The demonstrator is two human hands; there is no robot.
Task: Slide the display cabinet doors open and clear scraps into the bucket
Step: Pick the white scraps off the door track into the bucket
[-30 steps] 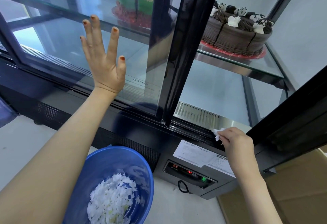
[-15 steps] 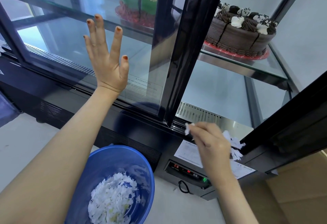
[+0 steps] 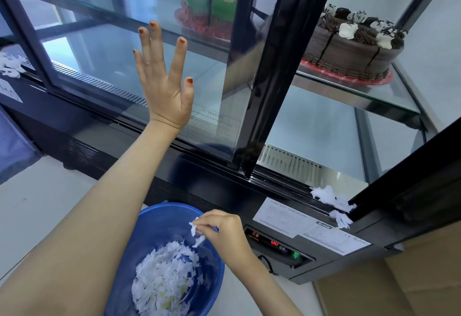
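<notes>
My right hand [image 3: 224, 232] pinches white, ragged paper scraps [image 3: 195, 233] above the blue bucket [image 3: 214, 273]; my left hand [image 3: 163, 86], fingers spread, lies flat against the glass door [image 3: 104, 48].

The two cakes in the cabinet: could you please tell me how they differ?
The chocolate cake is brown with white and dark swirls; the green cake carries multicoloured toppings. The chocolate cake stands in the open gap, seen directly; the green cake sits behind the glass door. The chocolate cake lies further right. Both rest on red boards on the same glass shelf.
</notes>
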